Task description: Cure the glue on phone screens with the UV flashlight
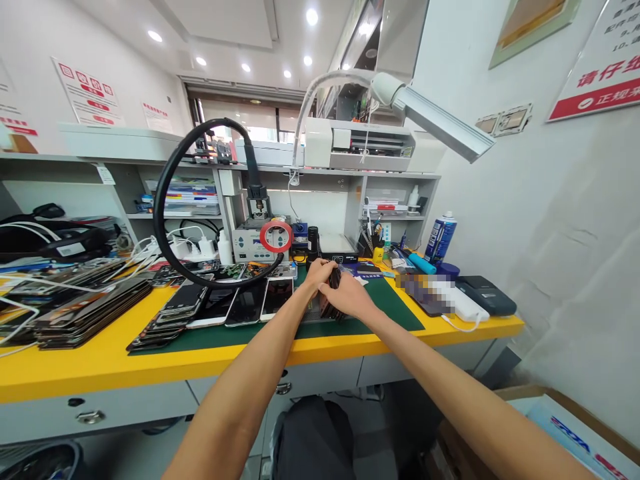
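Observation:
My left hand (320, 272) and my right hand (349, 293) meet over the green mat (395, 307), both closed around a small bundle of dark, thin slabs (330, 305) that look like phones or phone screens. The slabs stand on edge, and my fingers hide much of them. Just left of my hands lies a phone with a white frame (277, 298). Beside it rest a dark-faced phone (247, 303) and another white-edged one (214, 310). A fanned stack of phones (173, 313) leans at the mat's left end.
Larger phone stacks (93, 313) and white cables cover the yellow desk's left side. A black hose (157, 200) loops up from the soldering station (247, 241). A lamp (440, 120) overhangs the right. Rightward are a spray can (441, 237) and a white power strip (465, 303).

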Motion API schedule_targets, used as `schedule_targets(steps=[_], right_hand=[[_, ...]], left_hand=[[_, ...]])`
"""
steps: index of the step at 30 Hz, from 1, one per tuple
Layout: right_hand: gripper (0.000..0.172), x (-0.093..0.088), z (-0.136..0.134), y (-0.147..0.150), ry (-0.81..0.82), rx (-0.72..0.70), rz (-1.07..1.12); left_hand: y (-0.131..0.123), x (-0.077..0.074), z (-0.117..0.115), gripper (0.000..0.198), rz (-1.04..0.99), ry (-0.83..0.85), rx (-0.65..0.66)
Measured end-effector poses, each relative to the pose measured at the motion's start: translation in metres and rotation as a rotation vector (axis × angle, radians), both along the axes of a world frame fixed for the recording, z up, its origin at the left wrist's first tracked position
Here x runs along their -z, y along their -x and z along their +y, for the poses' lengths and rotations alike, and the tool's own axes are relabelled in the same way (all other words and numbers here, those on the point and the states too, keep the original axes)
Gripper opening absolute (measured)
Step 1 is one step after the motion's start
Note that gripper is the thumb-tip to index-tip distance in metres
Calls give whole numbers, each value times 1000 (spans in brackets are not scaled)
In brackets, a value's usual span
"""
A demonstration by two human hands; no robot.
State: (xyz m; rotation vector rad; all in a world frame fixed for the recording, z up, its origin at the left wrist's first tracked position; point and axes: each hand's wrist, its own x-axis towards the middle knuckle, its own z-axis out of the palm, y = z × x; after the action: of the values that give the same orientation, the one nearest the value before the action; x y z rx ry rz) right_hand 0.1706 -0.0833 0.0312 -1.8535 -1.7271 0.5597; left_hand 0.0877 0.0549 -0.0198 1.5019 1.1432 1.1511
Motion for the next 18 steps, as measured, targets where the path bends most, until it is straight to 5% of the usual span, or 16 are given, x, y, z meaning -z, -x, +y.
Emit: schedule_targets(steps=[8,18], right_hand=[[90,43,-23,7,-228,135,232],[75,61,-13,24,-442,214,214]], left_hand=[[1,-1,-4,37,6,-2,47],[3,2,1,38,-25,52,67]])
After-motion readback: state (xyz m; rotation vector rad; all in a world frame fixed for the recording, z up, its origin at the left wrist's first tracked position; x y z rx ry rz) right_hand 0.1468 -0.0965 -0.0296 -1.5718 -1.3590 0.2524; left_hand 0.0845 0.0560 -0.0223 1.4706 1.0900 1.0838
